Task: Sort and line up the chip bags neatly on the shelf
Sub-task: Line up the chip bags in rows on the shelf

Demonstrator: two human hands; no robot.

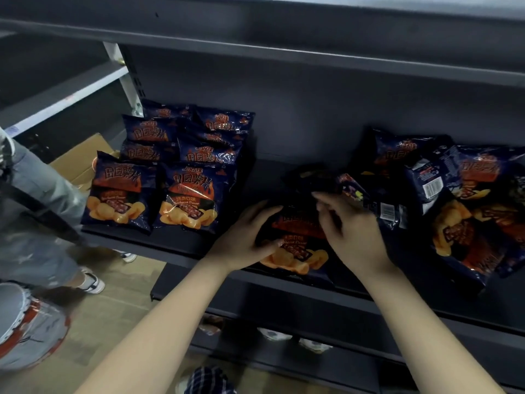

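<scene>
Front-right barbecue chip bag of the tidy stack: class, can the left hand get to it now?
Probably yes: the left hand, holding the middle chip bag, is separated from that barbecue chip bag only by bare shelf.

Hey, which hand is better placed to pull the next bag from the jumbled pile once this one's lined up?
Probably the right hand: it lies next to the jumbled pile, while the left hand holds the middle bag on its far edge.
</scene>
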